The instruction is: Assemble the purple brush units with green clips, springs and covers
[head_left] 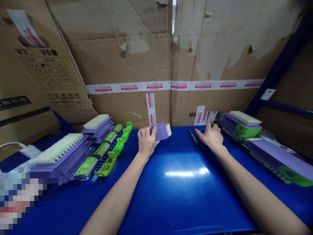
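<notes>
My left hand (pixel 146 141) is wrapped round a purple plastic casing (pixel 161 131) with a pale off-white end and a thin green edge, held at the back of the blue table (pixel 181 202). My right hand (pixel 212 137) is apart from it, fingers spread and nothing visible in them. Just left of its thumb lies a dark pair of tweezers (pixel 193 137) on the table. Whether the thumb touches the tweezers I cannot tell.
At left stand purple casings topped with ridged off-white blocks (pixel 60 148), beside rows of clear-and-green parts (pixel 101 149) and green caps (pixel 107 164). More purple-and-green units (pixel 281 160) are stacked at right. Cardboard (pixel 127 65) walls the back; a blue frame post (pixel 276 62) rises right.
</notes>
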`<state>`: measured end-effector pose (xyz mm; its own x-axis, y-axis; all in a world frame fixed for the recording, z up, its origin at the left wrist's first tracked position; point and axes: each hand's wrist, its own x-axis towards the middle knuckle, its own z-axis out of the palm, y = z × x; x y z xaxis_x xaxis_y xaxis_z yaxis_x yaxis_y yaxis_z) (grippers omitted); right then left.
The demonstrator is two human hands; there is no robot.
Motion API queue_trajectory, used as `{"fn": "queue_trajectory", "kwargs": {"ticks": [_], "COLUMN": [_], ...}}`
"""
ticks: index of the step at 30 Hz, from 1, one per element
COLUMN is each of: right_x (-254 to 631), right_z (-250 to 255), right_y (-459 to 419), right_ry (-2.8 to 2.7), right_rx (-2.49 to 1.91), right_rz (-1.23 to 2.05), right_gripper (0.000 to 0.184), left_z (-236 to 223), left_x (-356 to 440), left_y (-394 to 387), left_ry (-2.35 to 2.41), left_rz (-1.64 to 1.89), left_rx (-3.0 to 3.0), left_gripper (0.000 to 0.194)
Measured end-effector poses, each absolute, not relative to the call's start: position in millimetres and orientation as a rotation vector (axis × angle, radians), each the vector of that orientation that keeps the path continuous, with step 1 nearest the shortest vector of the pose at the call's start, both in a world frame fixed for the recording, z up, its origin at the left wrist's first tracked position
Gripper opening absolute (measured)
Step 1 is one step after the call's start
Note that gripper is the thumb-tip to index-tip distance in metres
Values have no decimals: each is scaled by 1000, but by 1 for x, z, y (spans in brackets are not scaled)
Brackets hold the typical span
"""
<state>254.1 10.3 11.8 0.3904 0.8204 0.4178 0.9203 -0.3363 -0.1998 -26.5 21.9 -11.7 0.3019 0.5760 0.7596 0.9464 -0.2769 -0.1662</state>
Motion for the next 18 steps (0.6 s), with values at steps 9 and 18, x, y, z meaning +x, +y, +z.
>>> {"fn": "queue_trajectory", "kwargs": {"ticks": [9, 18], "right_x": [256, 246], "right_z": [13, 19], "right_y": [9, 13], "right_ry": [-1602, -1558], "right_rx": [-2450, -1937], "right_rz": [-8, -286], "right_gripper": [55, 76], "left_z": [-11, -12], "left_x": [-25, -25], "left_y": [20, 20], "left_ry": [-1350, -1365], "left_rz": [-768, -792], "left_rx": [-1973, -1988], "left_gripper": [70, 68]}}
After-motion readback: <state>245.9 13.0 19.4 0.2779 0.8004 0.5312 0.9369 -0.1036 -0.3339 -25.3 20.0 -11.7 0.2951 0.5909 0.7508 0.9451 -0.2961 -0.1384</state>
